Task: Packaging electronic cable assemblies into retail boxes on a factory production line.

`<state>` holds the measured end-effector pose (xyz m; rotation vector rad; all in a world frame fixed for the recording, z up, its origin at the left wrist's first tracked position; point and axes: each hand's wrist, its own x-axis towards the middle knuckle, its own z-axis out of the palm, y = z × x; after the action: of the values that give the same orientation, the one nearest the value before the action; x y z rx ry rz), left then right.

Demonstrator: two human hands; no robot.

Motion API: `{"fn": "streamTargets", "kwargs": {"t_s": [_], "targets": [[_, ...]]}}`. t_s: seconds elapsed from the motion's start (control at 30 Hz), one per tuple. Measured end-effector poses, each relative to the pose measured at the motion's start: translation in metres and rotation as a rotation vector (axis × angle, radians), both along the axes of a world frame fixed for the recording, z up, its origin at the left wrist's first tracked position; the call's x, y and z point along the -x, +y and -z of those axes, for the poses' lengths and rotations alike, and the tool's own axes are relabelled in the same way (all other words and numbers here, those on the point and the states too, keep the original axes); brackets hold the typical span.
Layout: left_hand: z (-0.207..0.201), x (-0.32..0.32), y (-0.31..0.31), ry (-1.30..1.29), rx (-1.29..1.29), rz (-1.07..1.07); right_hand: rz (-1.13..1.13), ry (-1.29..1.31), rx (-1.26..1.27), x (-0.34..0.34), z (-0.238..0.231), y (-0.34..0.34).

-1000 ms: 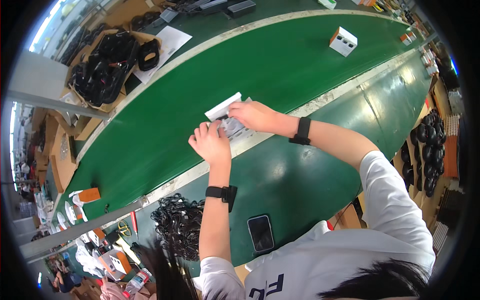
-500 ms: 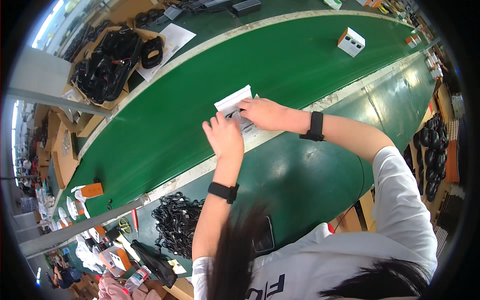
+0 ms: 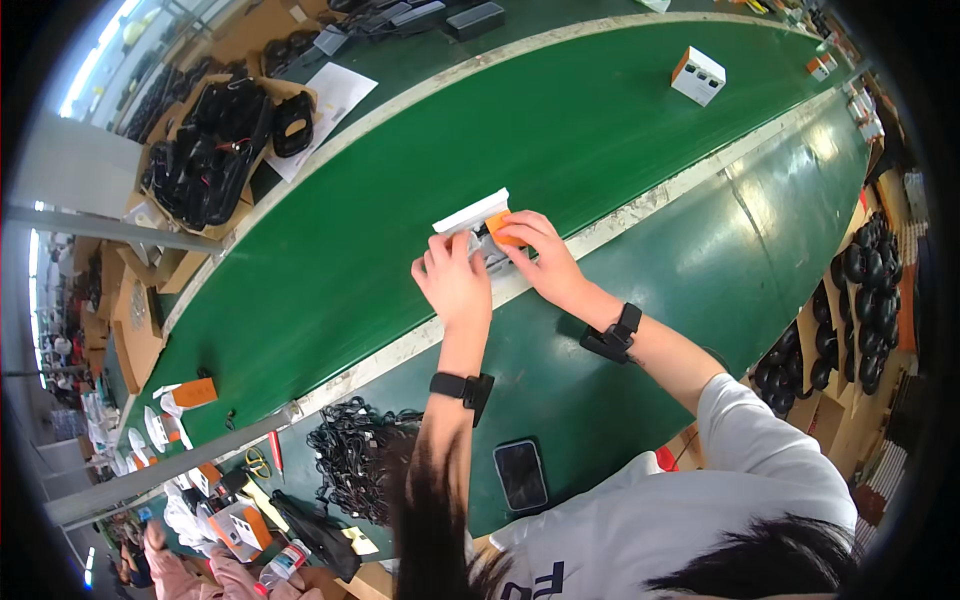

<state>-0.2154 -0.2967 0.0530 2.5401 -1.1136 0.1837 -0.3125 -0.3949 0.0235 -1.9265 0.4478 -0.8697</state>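
A small white-and-orange carton [image 3: 498, 222] lies at the near edge of the green belt, its white flap [image 3: 472, 211] standing up on the far side. My left hand [image 3: 455, 285] is closed at the carton's left side, thumb at the opening. From the right, my right hand [image 3: 550, 265] grips the orange part between thumb and fingers. Something dark and something clear or greyish show in the opening between my hands; their kind cannot be made out. Black bands circle both my wrists.
A closed white-and-orange carton [image 3: 698, 76] stands farther up the belt [image 3: 600, 120]. Near me on the green table are a tangle of black cables [image 3: 355, 450], a phone [image 3: 521, 475], scissors [image 3: 258, 463] and a red pen-like tool [image 3: 276, 455]. A box of black parts [image 3: 210, 150] sits far left.
My right hand has drawn back toward me and turned, and an orange part now shows under its fingers. My left hand has stayed beside the carton. My right forearm has swung lower.
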Motion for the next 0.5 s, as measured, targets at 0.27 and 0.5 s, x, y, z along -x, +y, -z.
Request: {"fn": "streamTargets", "kwargs": {"t_s": [0.27, 0.5], "targets": [[0.030, -0.005, 0.023, 0.137, 0.260, 0.169, -0.076, 0.052, 0.016, 0.001, 0.003, -0.019], [0.009, -0.008, 0.000, 0.408, 0.675, 0.090, -0.212, 0.038, -0.163, 0.007, -0.001, -0.036]]}}
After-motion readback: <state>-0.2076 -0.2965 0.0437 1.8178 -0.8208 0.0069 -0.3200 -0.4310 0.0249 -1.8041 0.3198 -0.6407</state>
